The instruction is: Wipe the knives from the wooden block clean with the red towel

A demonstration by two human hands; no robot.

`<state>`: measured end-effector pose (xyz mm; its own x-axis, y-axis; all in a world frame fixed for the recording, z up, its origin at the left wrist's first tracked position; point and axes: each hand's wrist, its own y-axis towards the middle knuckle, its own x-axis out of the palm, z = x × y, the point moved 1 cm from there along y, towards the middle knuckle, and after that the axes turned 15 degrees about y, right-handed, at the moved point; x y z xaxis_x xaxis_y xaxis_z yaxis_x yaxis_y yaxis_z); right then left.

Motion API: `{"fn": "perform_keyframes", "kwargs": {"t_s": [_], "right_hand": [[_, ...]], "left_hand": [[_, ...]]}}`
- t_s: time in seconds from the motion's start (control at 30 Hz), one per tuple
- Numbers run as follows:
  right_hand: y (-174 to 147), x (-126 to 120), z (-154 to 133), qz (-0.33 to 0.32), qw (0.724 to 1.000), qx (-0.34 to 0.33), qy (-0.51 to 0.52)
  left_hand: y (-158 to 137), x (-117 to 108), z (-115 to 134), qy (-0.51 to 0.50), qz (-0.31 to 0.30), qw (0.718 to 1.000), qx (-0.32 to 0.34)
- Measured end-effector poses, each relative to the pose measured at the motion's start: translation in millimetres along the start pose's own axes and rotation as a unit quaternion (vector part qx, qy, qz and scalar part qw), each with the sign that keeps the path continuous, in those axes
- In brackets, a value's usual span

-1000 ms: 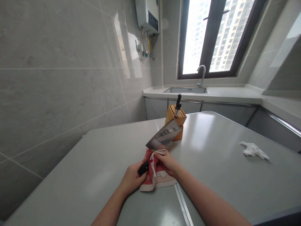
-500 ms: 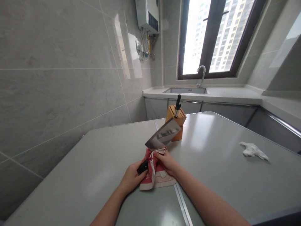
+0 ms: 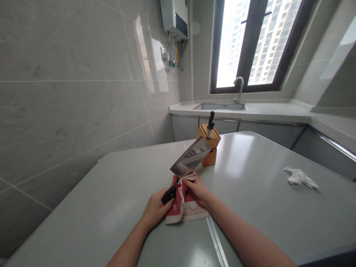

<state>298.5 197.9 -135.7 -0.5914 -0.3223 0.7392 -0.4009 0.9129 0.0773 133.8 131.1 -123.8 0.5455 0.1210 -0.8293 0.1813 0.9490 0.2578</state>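
A cleaver [image 3: 191, 156] with a broad steel blade is held tilted over the table, its blade pointing up and to the right. My left hand [image 3: 156, 208] is closed round its black handle. My right hand [image 3: 198, 190] grips a red and white cloth [image 3: 175, 214] that wraps the lower part of the blade next to the handle. The cloth's lower end hangs down to the table. Just behind the blade stands a wooden knife block [image 3: 210, 157] with one black-handled knife [image 3: 210, 124] in it. The fingers of my right hand are partly hidden by the cloth.
The grey table [image 3: 116, 189] has a metal seam strip [image 3: 216, 237] running through it. A crumpled white cloth or tissue [image 3: 300, 178] lies on its right side. Beyond are a white counter [image 3: 272, 108] with a sink [image 3: 219, 106] and a faucet [image 3: 238, 89]. A tiled wall [image 3: 83, 111] borders the left.
The cleaver has shifted slightly up and to the left, and the reflections on its blade differ. Both hands keep their holds almost in place.
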Motion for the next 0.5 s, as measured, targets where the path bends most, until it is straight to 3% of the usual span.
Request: {"fn": "perform_keyframes", "kwargs": {"t_s": [0.5], "right_hand": [[0.1, 0.2, -2.0, 0.010, 1.000, -0.003, -0.029]], "left_hand": [[-1.3, -0.7, -0.8, 0.008, 0.024, 1.000, -0.013]]}}
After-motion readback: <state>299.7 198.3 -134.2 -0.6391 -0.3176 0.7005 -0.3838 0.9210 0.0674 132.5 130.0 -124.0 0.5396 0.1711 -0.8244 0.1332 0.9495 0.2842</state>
